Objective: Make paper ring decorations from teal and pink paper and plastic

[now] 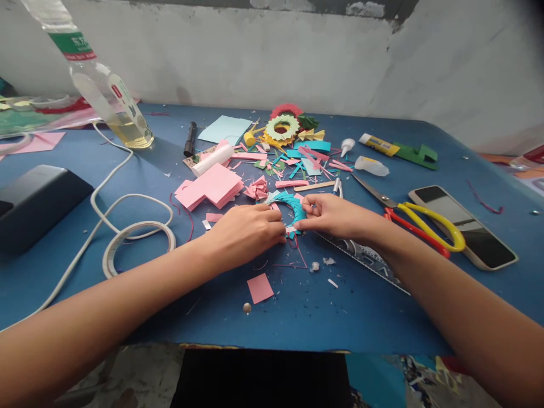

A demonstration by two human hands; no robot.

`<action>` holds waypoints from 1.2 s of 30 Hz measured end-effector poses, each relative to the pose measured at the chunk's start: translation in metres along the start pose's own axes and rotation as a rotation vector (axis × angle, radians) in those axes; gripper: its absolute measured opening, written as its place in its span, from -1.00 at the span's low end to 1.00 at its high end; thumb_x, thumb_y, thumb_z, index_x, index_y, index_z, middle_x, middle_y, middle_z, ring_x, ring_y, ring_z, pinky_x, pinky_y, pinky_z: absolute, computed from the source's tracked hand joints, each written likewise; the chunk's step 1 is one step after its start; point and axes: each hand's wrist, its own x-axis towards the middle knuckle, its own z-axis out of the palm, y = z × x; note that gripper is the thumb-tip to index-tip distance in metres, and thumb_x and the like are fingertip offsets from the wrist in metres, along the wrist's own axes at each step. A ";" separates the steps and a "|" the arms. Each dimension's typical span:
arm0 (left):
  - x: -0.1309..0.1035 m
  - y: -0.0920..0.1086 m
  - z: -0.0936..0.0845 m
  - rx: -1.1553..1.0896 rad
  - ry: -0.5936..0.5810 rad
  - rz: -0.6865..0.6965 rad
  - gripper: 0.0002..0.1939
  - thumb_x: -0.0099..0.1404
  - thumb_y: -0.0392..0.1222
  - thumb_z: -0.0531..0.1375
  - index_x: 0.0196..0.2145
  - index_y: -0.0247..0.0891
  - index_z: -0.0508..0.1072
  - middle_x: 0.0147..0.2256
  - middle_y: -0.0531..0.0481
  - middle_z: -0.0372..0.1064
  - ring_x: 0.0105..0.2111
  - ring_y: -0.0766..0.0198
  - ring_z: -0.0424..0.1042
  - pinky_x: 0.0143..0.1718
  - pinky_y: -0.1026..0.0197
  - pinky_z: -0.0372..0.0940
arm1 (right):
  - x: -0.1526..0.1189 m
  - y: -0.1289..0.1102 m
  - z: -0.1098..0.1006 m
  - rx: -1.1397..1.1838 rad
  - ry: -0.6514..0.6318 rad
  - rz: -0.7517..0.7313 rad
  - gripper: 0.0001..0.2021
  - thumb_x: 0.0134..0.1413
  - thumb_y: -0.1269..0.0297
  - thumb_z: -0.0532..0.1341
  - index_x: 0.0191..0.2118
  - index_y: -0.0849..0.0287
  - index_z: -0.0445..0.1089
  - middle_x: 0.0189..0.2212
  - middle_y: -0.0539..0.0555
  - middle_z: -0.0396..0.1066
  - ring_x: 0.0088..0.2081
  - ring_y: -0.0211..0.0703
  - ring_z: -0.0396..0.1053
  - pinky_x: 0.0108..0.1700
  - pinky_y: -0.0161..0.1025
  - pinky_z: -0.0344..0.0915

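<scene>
A blue folded paper ring lies on the blue table between my two hands. My left hand is closed at the ring's left and lower side, its fingers hiding part of it. With thumb and fingers, my right hand pinches the ring's right edge. A small whitish strip shows between the fingertips of both hands. Just behind my left hand are a crumpled pink paper piece and a stack of pink paper sheets. A pink paper square lies nearer me.
Scissors, a phone and a ruler lie to the right. Finished-looking paper rings and paper scraps sit at the back. On the left are a tape roll, a white cable, a bottle and a dark box.
</scene>
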 end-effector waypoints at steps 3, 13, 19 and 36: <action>0.000 0.001 0.000 0.063 -0.008 0.032 -0.77 0.32 -0.18 0.03 -0.22 -0.26 0.45 -0.36 -0.04 0.37 -0.34 0.20 0.34 -0.38 0.20 0.24 | 0.001 -0.001 0.000 -0.013 -0.006 -0.011 -0.69 -0.18 0.28 0.22 -0.54 0.12 -0.03 -0.61 -0.15 -0.07 -0.57 -0.38 -0.12 -0.54 -0.31 -0.13; 0.004 -0.001 -0.002 0.080 -0.081 0.037 -0.78 0.32 -0.19 0.03 -0.17 -0.23 0.42 -0.30 -0.06 0.35 -0.29 0.20 0.34 -0.35 0.22 0.23 | 0.000 -0.003 -0.002 -0.086 0.013 0.001 -0.66 -0.22 0.32 0.23 -0.56 0.12 -0.06 -0.61 -0.16 -0.10 -0.57 -0.39 -0.15 -0.54 -0.32 -0.13; 0.003 -0.002 -0.004 0.064 -0.071 0.045 -0.75 0.33 -0.16 0.01 -0.15 -0.21 0.43 -0.32 -0.05 0.37 -0.31 0.21 0.36 -0.34 0.22 0.25 | 0.001 -0.002 0.000 -0.118 0.030 0.005 -0.64 -0.23 0.24 0.25 -0.57 0.12 -0.06 -0.63 -0.16 -0.11 -0.58 -0.38 -0.15 -0.55 -0.31 -0.15; 0.000 -0.004 -0.001 0.082 -0.012 0.072 -0.74 0.34 -0.15 0.00 -0.10 -0.18 0.41 -0.26 -0.06 0.38 -0.30 0.22 0.36 -0.33 0.21 0.26 | -0.002 -0.010 -0.001 -0.188 0.033 0.003 -0.68 -0.24 0.29 0.21 -0.57 0.12 -0.06 -0.64 -0.17 -0.10 -0.58 -0.38 -0.12 -0.54 -0.33 -0.13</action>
